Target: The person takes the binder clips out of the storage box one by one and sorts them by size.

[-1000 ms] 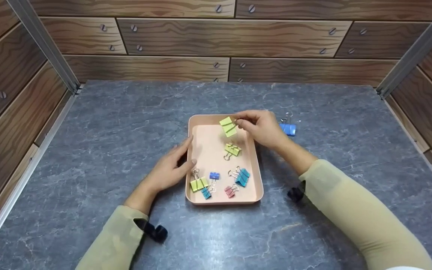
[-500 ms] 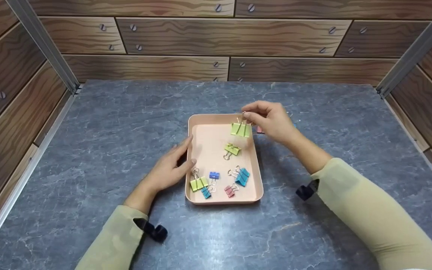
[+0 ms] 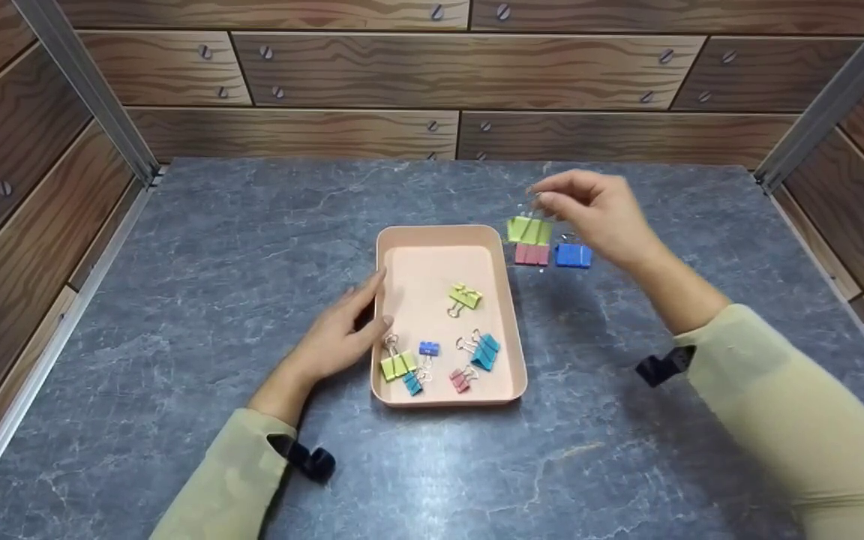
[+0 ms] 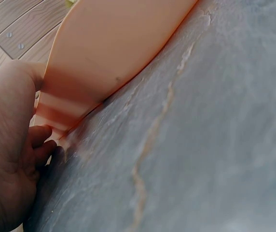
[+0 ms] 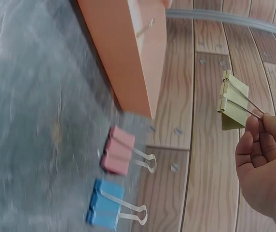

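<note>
My right hand (image 3: 597, 214) pinches a large yellow-green binder clip (image 3: 529, 230) by its wire handles, between thumb and fingertips. The clip hangs just right of the tray's far corner, overlapping a pink binder clip (image 3: 532, 255) in the head view. Beside that lies a blue binder clip (image 3: 573, 256); in the right wrist view both rest on the table, handles pointing the same way. My left hand (image 3: 338, 337) holds the left wall of the peach tray (image 3: 511, 322), thumb over the rim and fingers along the outside.
Several binder clips lie in the tray: a yellow-green one (image 3: 465, 296), a teal one (image 3: 486, 352) and a small pink one (image 3: 461, 380) at right; another yellow-green one (image 3: 399, 366), a small blue one (image 3: 429, 349) and a small teal one (image 3: 412, 384) at left. Wood-patterned walls enclose the marbled table (image 3: 252, 225).
My right hand has carried the yellow-green binder clip from over the tray to the right, past its rim, uncovering the pink and blue clips on the table. My left hand stays put.
</note>
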